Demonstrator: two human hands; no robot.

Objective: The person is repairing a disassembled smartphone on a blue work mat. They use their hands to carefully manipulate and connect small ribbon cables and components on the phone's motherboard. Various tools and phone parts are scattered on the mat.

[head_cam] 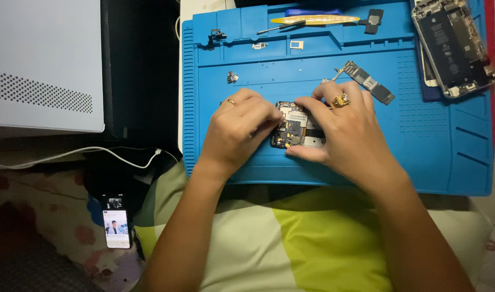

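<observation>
An opened phone body (292, 128) with bare circuitry lies in the middle of the blue repair mat (420, 140). My left hand (239, 130) rests on its left end, fingertips pinching at the exposed parts. On the other side my right hand (339, 127), wearing a gold ring, wraps around the body's right side with the thumb under its lower edge. A loose logic board (366, 81) lies just beyond my right fingers.
A second opened phone (453, 46) sits at the mat's top right. A yellow-handled screwdriver (312, 20) and small parts (232, 77) lie along the mat's top trays. A white box (44, 65), a white cable (96, 151) and a lit phone (116, 221) are at left.
</observation>
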